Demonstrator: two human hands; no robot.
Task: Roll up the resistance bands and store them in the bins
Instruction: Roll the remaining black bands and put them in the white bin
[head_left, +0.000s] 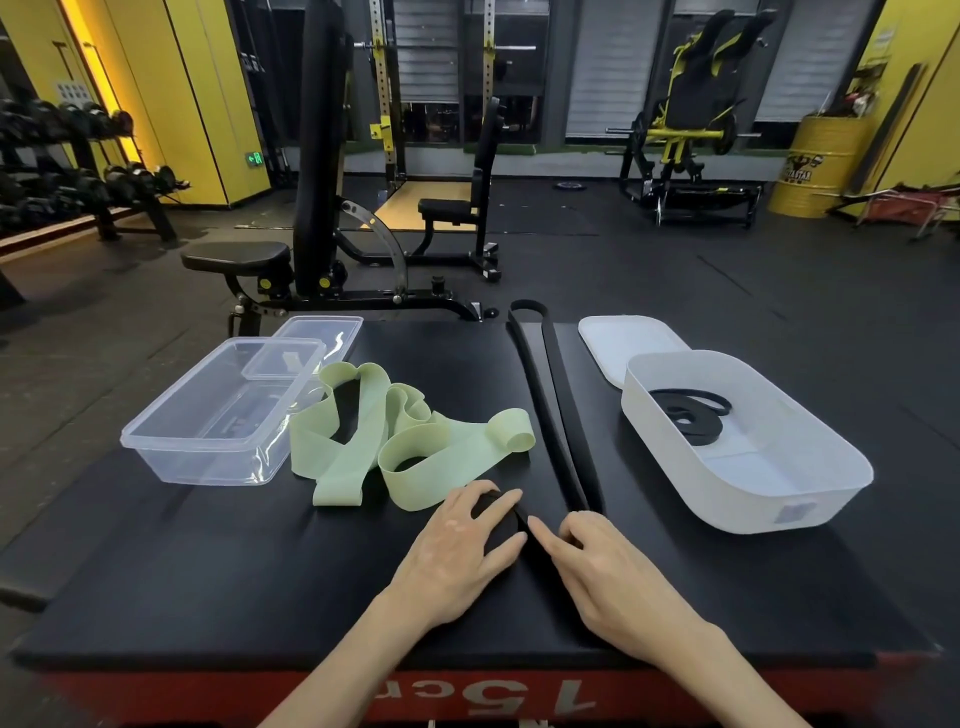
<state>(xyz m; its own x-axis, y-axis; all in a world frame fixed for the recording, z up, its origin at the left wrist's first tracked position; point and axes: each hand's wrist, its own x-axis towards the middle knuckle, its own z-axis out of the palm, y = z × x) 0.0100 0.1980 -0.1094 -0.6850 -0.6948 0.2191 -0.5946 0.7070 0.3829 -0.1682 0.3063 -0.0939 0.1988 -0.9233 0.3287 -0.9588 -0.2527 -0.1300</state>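
Observation:
A long black resistance band (545, 395) lies stretched away from me down the middle of the black padded platform (208, 571). Its near end is wound into a small roll under my left hand (462, 540), whose fingers curl round that roll. My right hand (597, 561) rests beside it, fingertips pressing the band's near end. A pale green band (384, 441) lies in a loose tangle left of the black one. The white bin (748, 483) on the right holds a coiled black band (691, 413). The clear bin (208, 415) on the left holds nothing.
A clear lid (311, 343) leans on the clear bin's far end, and a white lid (623, 343) lies behind the white bin. Beyond the platform stand a weight bench (311, 208), a dumbbell rack (78, 171) and a yellow drum (815, 166).

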